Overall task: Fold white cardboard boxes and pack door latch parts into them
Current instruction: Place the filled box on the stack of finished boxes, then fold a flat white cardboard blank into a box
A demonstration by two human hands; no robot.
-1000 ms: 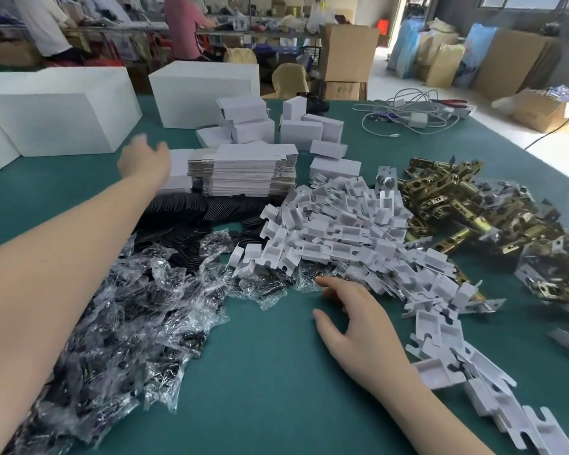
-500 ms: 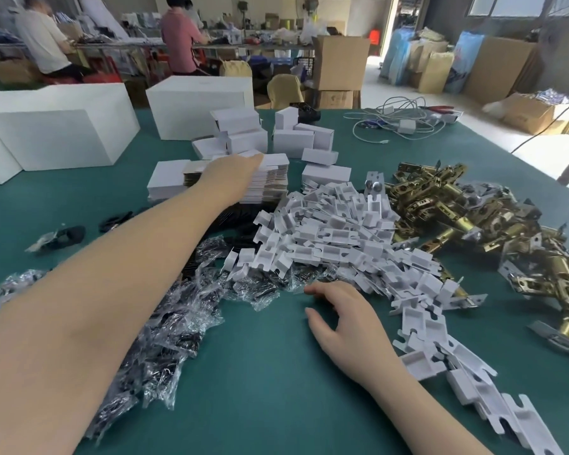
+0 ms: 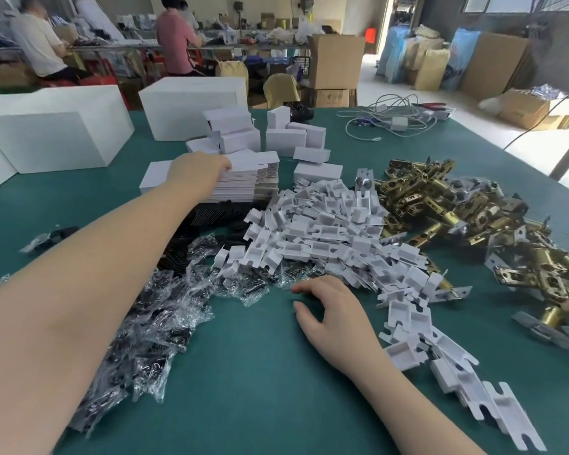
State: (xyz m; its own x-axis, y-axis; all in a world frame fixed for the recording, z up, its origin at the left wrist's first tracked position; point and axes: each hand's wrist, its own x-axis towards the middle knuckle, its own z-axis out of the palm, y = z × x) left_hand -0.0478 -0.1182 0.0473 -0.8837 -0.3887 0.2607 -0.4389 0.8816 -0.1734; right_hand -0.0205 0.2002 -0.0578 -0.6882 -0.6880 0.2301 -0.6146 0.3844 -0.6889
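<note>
A stack of flat white box blanks lies at the middle back of the green table. My left hand reaches across and rests on the stack's left end, its fingers curled over the top sheets. My right hand rests on the table, fingers loosely bent, beside a heap of white cardboard inserts. Brass door latch parts are piled to the right. Folded small white boxes stand behind the stack. Clear bags of black parts lie under my left forearm.
Large white cartons stand at the back left, another behind the small boxes. White cables and a charger lie at the back right. Two people work at a far bench. More inserts trail toward the front right.
My left hand has swung right from the far left of the stack and come down on the flat blanks. My right hand has stayed in place.
</note>
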